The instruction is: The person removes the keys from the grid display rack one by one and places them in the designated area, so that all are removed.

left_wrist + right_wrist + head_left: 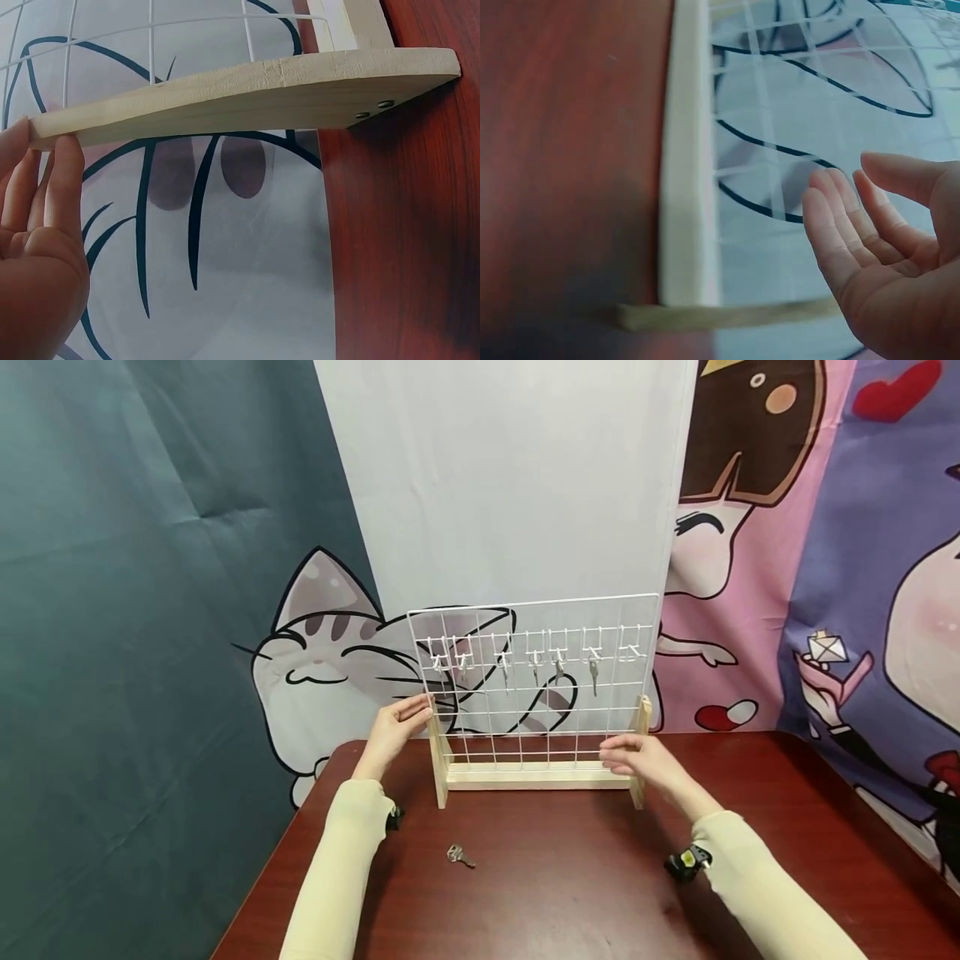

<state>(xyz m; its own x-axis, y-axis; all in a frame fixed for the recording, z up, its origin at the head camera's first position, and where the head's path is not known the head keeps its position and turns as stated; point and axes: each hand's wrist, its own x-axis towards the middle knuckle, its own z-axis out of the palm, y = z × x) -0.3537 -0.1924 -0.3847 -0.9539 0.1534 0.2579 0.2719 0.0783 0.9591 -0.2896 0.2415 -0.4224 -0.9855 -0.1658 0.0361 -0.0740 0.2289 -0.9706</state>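
A white wire grid rack (534, 602) stands upright on the table in a pale wooden stand. My left hand (393, 731) pinches the upper end of the stand's left wooden leg (225, 112), thumb on one face and fingers on the other. In front of the grid's lower right, beside the right wooden leg (642, 717), my right hand (641, 760) hovers with loosely bent fingers and nothing between them. Several metal keys (595, 677) hang from white hooks (632, 652) across the grid's upper part. Another key (461, 857) lies on the table before the rack.
The dark red-brown table (555, 877) runs back to a wall of printed cloth with a cartoon cat (318, 693). A pale wooden crossbar (540, 778) joins the two legs low down. Screw heads (385, 104) show on the left leg's outer face.
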